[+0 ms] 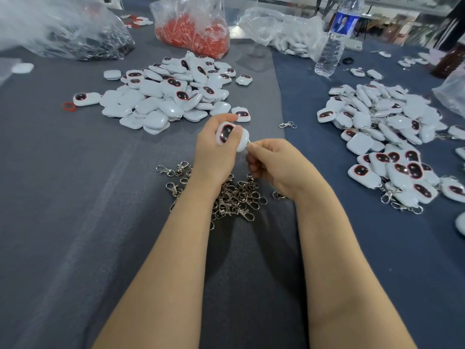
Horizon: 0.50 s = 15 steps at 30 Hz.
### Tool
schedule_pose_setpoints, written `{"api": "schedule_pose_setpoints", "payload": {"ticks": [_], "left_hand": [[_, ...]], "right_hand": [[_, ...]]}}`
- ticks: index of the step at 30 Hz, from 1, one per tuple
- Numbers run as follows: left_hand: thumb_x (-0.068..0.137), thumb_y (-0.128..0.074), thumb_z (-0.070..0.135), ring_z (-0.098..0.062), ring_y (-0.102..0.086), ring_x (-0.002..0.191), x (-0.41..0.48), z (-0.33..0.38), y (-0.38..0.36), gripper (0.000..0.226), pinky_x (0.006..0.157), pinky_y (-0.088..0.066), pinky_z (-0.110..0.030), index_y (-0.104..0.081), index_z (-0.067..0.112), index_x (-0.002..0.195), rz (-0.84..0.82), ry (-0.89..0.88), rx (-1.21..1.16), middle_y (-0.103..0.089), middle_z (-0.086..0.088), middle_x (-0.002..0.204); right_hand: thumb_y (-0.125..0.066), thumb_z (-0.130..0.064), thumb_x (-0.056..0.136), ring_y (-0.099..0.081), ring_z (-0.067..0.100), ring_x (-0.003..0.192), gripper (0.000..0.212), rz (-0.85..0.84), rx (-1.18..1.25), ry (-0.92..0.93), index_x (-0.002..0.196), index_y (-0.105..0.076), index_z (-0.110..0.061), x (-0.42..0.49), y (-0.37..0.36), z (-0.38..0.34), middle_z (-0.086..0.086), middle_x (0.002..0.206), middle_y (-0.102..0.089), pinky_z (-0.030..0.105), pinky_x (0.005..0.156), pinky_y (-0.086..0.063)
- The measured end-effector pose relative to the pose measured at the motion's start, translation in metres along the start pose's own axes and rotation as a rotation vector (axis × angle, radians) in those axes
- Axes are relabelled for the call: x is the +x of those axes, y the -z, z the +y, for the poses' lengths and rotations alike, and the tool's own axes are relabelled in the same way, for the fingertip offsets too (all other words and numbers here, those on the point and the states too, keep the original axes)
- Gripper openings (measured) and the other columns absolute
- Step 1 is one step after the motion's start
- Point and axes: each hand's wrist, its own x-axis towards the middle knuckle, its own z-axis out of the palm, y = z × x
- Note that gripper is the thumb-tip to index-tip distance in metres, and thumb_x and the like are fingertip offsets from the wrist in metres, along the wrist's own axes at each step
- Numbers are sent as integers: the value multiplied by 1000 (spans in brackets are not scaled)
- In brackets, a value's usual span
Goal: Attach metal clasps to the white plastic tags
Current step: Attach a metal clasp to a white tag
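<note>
My left hand (216, 154) grips a white plastic tag (227, 134) with a dark red-rimmed window, held above the table's middle. My right hand (273, 162) pinches a small metal clasp at the tag's loop (249, 144); the clasp itself is mostly hidden by my fingers. Under my wrists lies a pile of loose metal clasps (234, 195). A heap of bare white tags (171, 94) lies behind my hands. To the right spreads a second heap of tags with clasps on them (385, 137).
A single clasp (286, 125) lies apart near the cloth seam. At the back stand a bag of red parts (193, 28), a bag of dark parts (83, 41), a bag of white parts (284, 31) and a water bottle (334, 39). A red ring (68, 106) lies left.
</note>
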Motion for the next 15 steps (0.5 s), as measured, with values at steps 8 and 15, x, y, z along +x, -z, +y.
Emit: {"api": "schedule_pose_setpoints", "payload": {"ticks": [8,15], "left_hand": [[91,-54,10,8,-53,76,-5,2,-5,17,72,-44,-8,-59,20,104,-74,-123,92,-57,13,95],[95,-46,8,0,-48,42,-7,6,-20,21,47,-45,-16,-58,17,110,-17,74,-44,-57,2,79]], "right_hand": [[-49,-13,98,-46,9,52,32,80,197,-80,66,-50,-11,-1,6,4,1,62,-48,17,49,-44],[-59,-16,87,-59,18,78,6,369,29,-29,89,-61,-10,-2,9,0,3,81,-63,40,81,-52]]}}
